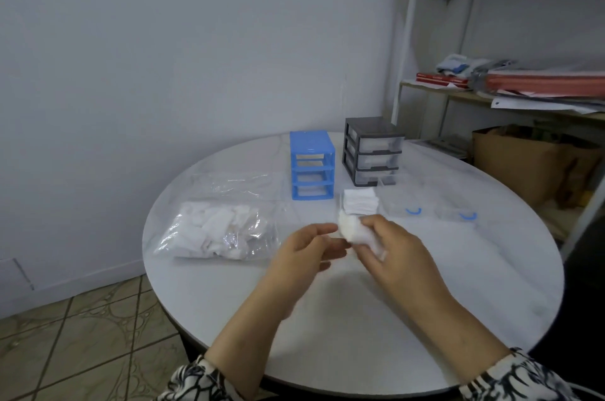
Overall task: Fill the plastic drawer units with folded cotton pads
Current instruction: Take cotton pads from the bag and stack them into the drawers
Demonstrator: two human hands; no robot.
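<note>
A white cotton pad [355, 232] is pinched in my right hand [397, 250] above the table's middle. My left hand [307, 251] hovers just left of it, fingers apart and close to the pad's edge. A clear drawer [360, 202] holding stacked folded pads sits right behind my hands. Further back stand a blue drawer frame [312, 164] with all three slots empty and a grey drawer unit [371, 150] with drawers holding white pads. Two clear drawers with blue handles [413, 209] [466, 213] lie to the right.
A clear plastic bag of loose cotton pads [217, 230] lies on the left of the round white table [458, 295]. A shelf with papers [523, 86] and a cardboard box [523, 161] stand at the right. Tiled floor lies at the left.
</note>
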